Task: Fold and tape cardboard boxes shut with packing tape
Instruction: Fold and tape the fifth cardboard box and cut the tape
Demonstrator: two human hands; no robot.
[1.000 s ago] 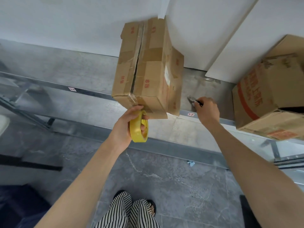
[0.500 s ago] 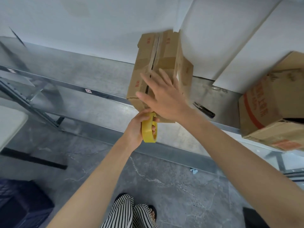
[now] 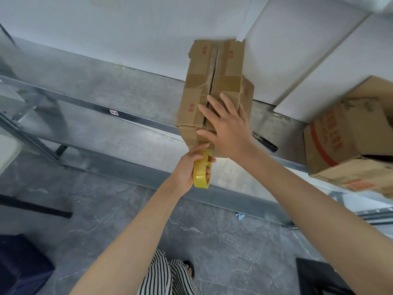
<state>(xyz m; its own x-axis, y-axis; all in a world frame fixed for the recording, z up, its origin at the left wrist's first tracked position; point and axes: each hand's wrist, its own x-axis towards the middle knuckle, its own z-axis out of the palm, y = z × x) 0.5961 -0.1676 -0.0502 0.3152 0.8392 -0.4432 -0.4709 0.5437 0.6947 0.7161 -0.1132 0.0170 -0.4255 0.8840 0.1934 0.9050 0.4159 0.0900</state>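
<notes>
Pressing flat and unclenched on the box (image 3: 214, 99) at the shelf (image 3: 85, 128) edge, the right hand (image 3: 228, 128) steadies it; the left hand (image 3: 189, 169), below the box, clasps the tape roll (image 3: 201, 172); the gaping seam could spring apart, wrinkling the tape.

1. We see small red printed marks on the top flaps of the cardboard box (image 3: 214, 86) at upper centre, too blurred to read.
2. Large red characters on the second box (image 3: 348, 135) at right, not legible.
3. A small label (image 3: 113, 112) on the bench rail, unreadable.

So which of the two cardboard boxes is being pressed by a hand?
The narrow box at centre, under the right hand; the red-printed box at far right sits untouched.
</notes>
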